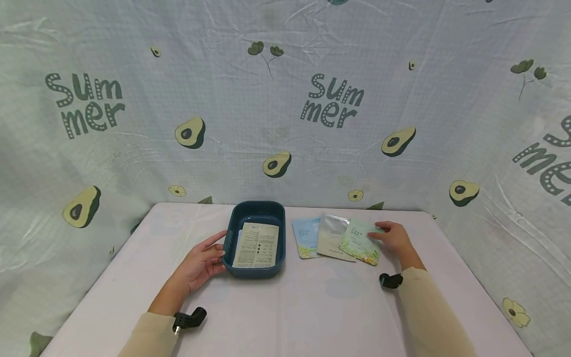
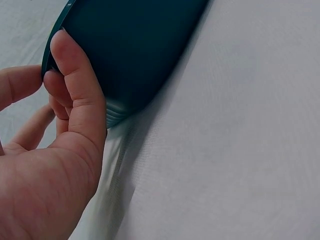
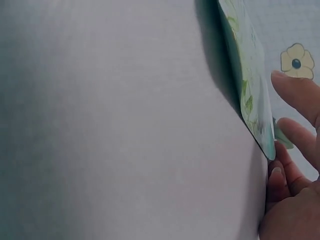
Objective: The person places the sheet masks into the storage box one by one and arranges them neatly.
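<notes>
My left hand (image 1: 200, 263) holds the left rim of a dark blue plastic bin (image 1: 256, 273), its fingertips at the lip and outer wall in the left wrist view. Inside the bin lies a cream sachet (image 1: 256, 245) with printed text, over the edge of a bluish one. On the right, my right hand (image 1: 394, 237) has its fingers spread at the upper right edge of a green flowered sachet (image 1: 360, 240). That sachet (image 3: 250, 80) overlaps a silver and beige sachet (image 1: 332, 238), which in turn covers part of a blue one (image 1: 307, 237).
The bin and sachets stand near the back of a table covered in pale pink cloth (image 1: 312, 312). A curtain (image 1: 232, 99) printed with avocados rises behind and at both sides. Black wrist cameras (image 1: 189, 318) sit at both cuffs.
</notes>
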A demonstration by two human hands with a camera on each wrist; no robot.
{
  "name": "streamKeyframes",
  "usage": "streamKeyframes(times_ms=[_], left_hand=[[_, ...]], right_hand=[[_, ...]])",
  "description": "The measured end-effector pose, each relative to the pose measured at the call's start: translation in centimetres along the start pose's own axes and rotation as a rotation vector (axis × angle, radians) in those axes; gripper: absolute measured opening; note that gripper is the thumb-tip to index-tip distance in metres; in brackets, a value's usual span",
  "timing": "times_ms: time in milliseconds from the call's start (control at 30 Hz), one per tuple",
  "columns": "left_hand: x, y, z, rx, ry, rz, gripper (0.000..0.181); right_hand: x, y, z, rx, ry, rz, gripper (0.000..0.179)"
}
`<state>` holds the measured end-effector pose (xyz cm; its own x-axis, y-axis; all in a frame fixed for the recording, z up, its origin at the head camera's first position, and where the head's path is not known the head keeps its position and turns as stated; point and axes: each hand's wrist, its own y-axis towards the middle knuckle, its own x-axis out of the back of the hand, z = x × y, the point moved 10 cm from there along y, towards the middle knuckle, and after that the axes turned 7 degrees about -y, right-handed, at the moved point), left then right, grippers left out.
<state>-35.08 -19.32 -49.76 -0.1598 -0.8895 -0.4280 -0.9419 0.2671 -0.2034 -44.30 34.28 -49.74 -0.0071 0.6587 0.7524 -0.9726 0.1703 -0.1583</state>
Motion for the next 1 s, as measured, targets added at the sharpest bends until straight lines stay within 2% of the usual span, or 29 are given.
streamKeyframes(times_ms=[333, 1000], left_hand=[[-0.03, -0.05, -0.02, 0.003, -0.001, -0.003, 0.068], [0.03, -0.03, 0.03, 0.001, -0.005, -0.003, 0.067]], right_hand=[[-0.33, 0.11, 0.04, 0.002, -0.060, 0.011, 0.068], [-0.24, -0.05, 0.48, 0.036, -0.113, 0.029, 0.070]])
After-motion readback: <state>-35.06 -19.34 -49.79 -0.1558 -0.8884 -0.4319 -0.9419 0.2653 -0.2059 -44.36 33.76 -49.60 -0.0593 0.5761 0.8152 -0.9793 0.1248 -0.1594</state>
